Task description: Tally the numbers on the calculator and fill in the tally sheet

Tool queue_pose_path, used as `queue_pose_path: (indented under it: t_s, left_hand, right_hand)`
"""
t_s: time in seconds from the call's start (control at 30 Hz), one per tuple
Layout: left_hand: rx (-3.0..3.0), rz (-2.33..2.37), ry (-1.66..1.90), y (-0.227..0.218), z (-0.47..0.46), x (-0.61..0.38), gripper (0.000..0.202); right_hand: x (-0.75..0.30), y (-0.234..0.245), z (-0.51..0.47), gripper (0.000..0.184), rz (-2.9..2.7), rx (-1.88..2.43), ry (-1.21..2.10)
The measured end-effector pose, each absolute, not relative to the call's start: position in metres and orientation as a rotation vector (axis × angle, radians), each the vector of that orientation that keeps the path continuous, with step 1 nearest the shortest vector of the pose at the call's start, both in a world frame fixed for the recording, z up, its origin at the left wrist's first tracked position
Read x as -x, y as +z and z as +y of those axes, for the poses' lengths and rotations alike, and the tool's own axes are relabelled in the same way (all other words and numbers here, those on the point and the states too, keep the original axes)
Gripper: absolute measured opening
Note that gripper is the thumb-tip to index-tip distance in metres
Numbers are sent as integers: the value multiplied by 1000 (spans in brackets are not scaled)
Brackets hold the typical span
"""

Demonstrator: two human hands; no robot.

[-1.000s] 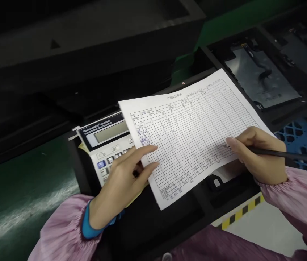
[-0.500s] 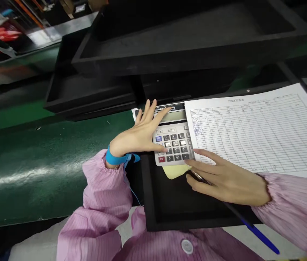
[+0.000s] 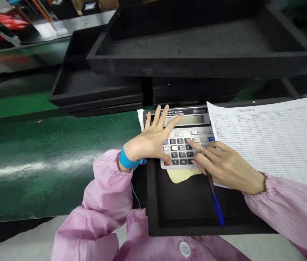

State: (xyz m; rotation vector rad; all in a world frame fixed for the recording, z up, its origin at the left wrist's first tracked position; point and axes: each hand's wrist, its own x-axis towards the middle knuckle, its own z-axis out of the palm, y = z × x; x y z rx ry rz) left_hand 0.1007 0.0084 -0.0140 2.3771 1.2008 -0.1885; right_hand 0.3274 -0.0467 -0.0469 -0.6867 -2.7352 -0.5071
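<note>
The calculator (image 3: 188,143) rests on a black foam tray (image 3: 169,217) on the green counter (image 3: 47,156). The left hand (image 3: 153,143) lies flat and open across the calculator's left side, gripping nothing. The right hand (image 3: 224,165), just below the calculator half a second ago, now has fingertips on the keypad, with a ballpoint pen (image 3: 214,199) tucked between its fingers. The form sheet (image 3: 273,141) overlaps the calculator's right edge. A yellow note (image 3: 182,175) protrudes beneath its lower edge.
</note>
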Motion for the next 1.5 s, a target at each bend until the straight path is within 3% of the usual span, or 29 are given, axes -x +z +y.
queue_pose_path:
  t_s: [0.2, 0.37, 0.57, 0.77, 0.97, 1.33, 1.5]
  left_hand:
    - [-2313, 1224, -13, -17, 8, -100, 118]
    - [-2299, 1270, 147, -16, 9, -100, 98]
    - [-2314, 1265, 185, -13, 11, -100, 88]
    - [-2319, 1275, 170, -17, 10, -102, 96]
    - [-2262, 1305, 31, -20, 3, -112, 119]
    - [-2234, 1388, 89, -26, -3, -124, 134]
    - [-2174, 1225, 90, -18, 2, -113, 132]
  right_hand:
    - [-324, -46, -49, 19, -2682, 702, -524]
    - [-331, -42, -52, 23, -2500, 783, -773]
    - [-333, -43, -47, 21, -2553, 841, -771]
    - [-335, -46, -46, 16, -2542, 851, -617]
    - [-335, -52, -47, 17, -2475, 709, -326]
    - [-332, -51, -50, 18, -2391, 718, -283]
    - [-336, -48, -47, 18, -2432, 705, -312]
